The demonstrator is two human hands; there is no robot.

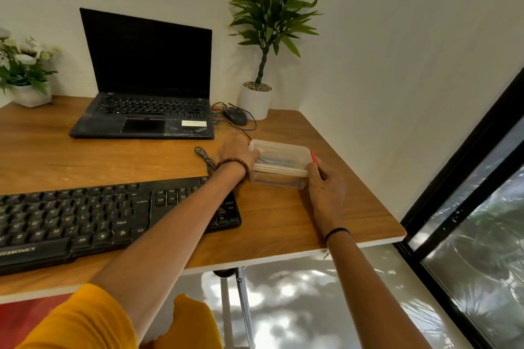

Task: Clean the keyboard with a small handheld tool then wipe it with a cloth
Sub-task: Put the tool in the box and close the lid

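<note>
A black keyboard (85,218) lies on the wooden desk (283,218) at the near left. To its right stands a clear plastic box (280,163) with a lid and something bluish inside. My left hand (238,154) grips the box's left end, the forearm crossing over the keyboard's right side. My right hand (326,190) holds the box's near right corner and also pinches a thin red-handled tool (314,159) that sticks up beside the box. No cloth is visible.
An open black laptop (147,93) sits at the back, with a black mouse (235,115) and its cable to the right. A tall potted plant (263,65) stands in the back right corner, a flower pot (28,76) far left. A coiled cable (205,159) lies behind the keyboard.
</note>
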